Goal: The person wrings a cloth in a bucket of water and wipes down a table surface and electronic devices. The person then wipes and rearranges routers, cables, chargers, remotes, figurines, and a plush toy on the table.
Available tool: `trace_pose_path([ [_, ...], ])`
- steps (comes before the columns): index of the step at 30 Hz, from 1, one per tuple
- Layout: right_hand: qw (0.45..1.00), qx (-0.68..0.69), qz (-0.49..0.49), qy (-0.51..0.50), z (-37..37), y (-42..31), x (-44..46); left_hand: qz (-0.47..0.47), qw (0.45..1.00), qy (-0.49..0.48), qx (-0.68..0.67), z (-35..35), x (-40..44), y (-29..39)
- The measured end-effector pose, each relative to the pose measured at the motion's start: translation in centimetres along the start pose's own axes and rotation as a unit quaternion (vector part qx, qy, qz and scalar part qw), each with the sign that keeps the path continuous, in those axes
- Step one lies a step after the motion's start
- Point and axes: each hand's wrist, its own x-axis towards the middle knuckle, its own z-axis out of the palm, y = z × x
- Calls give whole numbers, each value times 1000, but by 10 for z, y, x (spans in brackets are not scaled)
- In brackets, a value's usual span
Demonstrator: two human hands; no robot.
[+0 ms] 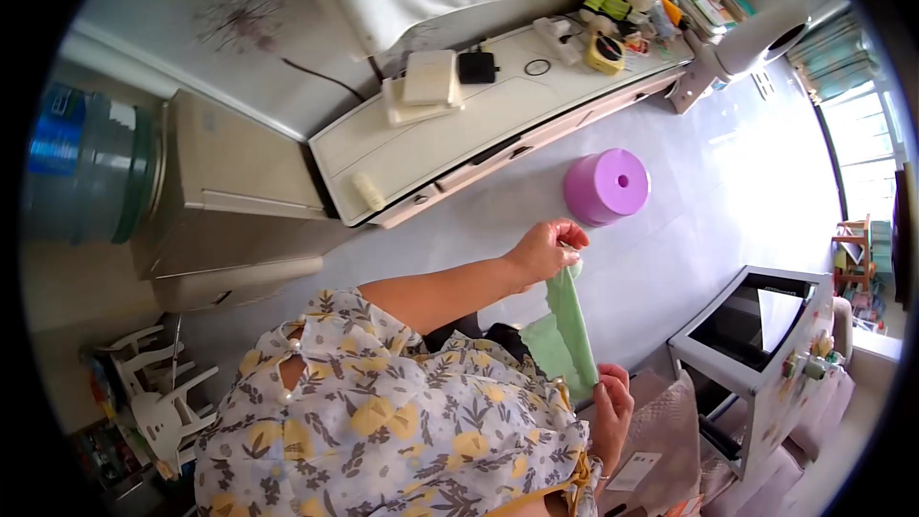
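Holding a green cloth [574,340] in the air between 4 and 5 o'clock; pinching its upper end with the left hand [548,249] at 3 o'clock, with fingertips pressed together, and its lower end with the right hand [610,412] near 5 o'clock, nipped between thumb and fingers; gripping nothing else visible in either; showing, as done, one long side drawn fairly straight from grip to grip, apparently doubled into a smooth strip; leaving a wider flap slack toward 9 o'clock, with an uneven edge; seeming, at a guess, only partway through, with that flap not yet evened out and the cloth not yet set down; cannot judge more closely from this view; for writing, offering a blue label [57,129] on the jug [96,187] at 9 o'clock, too blurred to read; carrying also a white label [635,471] on the pinkish cover [675,421] at 5 o'clock, near the right hand, with marks too small to make out; revealing no legible brand anywhere.
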Motion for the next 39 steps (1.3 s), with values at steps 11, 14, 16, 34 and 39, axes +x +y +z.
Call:
trace_pose_path([
  [11,980,196,-9,31,-128,48,162,-24,998,53,-20,55,56,-40],
  [14,987,151,-13,-51,-137,21,221,-58,995,73,17,64,47,-37],
  [16,994,81,-30,-74,-133,1,265,-66,990,117,41,62,44,-34],
  [34,849,-205,-321,-366,161,-117,504,133,739,645,-143,-180,64,-5],
  [39,818,-156,-408,-376,238,-153,543,256,672,678,-154,-216,66,27],
])
